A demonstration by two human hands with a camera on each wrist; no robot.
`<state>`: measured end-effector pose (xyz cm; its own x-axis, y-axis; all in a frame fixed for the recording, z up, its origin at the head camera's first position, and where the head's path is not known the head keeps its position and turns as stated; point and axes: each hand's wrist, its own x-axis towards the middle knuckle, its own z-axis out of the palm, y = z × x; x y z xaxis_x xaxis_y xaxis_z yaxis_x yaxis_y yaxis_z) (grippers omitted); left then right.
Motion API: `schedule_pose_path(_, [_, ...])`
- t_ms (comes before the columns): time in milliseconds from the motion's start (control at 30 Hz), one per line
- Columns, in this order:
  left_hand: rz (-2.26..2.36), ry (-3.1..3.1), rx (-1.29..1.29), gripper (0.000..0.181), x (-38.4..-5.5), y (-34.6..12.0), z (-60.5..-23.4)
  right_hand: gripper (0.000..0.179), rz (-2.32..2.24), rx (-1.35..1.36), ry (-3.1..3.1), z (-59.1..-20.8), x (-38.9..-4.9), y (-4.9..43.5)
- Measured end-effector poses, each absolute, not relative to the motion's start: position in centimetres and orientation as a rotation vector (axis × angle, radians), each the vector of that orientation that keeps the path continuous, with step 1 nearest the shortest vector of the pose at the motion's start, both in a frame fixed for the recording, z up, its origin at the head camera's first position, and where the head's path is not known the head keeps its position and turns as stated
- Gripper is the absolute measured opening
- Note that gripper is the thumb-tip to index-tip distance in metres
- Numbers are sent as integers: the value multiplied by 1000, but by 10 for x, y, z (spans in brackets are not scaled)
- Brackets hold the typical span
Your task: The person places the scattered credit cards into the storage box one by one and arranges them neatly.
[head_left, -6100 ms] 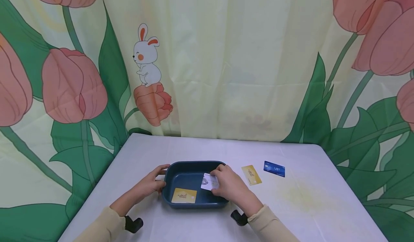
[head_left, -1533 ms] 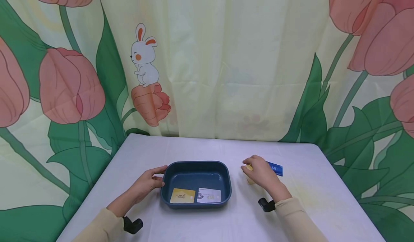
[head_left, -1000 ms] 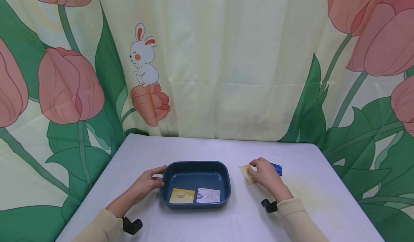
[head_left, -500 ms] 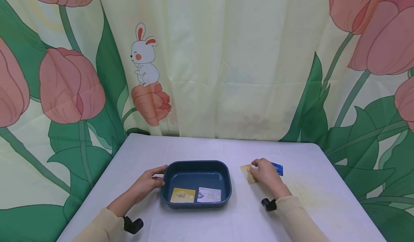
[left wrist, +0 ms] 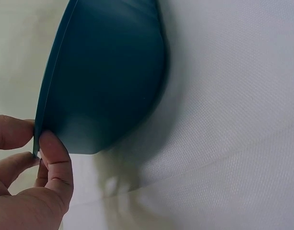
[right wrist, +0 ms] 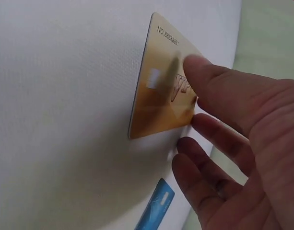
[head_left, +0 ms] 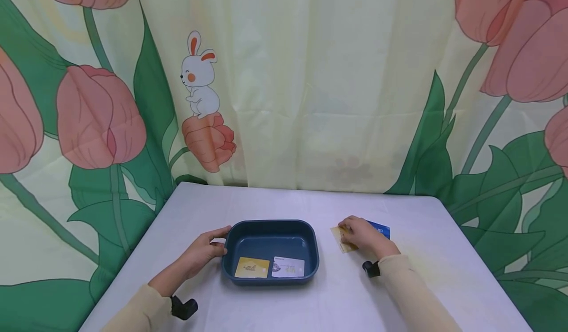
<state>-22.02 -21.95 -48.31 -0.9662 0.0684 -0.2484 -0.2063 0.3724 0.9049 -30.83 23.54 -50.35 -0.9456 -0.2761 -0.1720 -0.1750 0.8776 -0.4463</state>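
In the left wrist view my left hand [left wrist: 34, 187] pinches the rim of a dark blue tray [left wrist: 103, 62], thumb on the outer wall and fingertips over the edge. In the head view, a gold card [head_left: 252, 268] and a white card [head_left: 288, 267] lie side by side at the tray's near end. To the right of the tray, my right hand [head_left: 365, 234] is on another gold card [head_left: 337, 238]. The right wrist view has the thumb on this card's printed face and the index fingertip at its far edge, while the other fingers curve beside it.
A blue card [head_left: 380, 229] lies just beyond my right hand, partly covered by it. The table has a white cloth [head_left: 284, 307]. Behind it hangs a curtain [head_left: 346, 100] printed with tulips and a rabbit.
About six seconds ago my right hand held the white card over the tray; that card now lies inside. The hand has since moved right to the gold card, its fingers now closer around it.
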Motion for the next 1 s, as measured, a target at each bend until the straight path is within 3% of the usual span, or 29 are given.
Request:
schedule_pose_path(300, [1638, 2381, -122, 71, -220, -219, -482, 54, -561, -367, 2810, -499, -307, 236])
schedule_pose_path(833, [1652, 2359, -118, 71, -220, -220, -483, 50, -561, -92, 2789, -491, -300, 230])
schedule_pose_path(1000, [1654, 2363, -108, 72, -220, -221, -483, 62, -465, -95, 2800, -484, -297, 222])
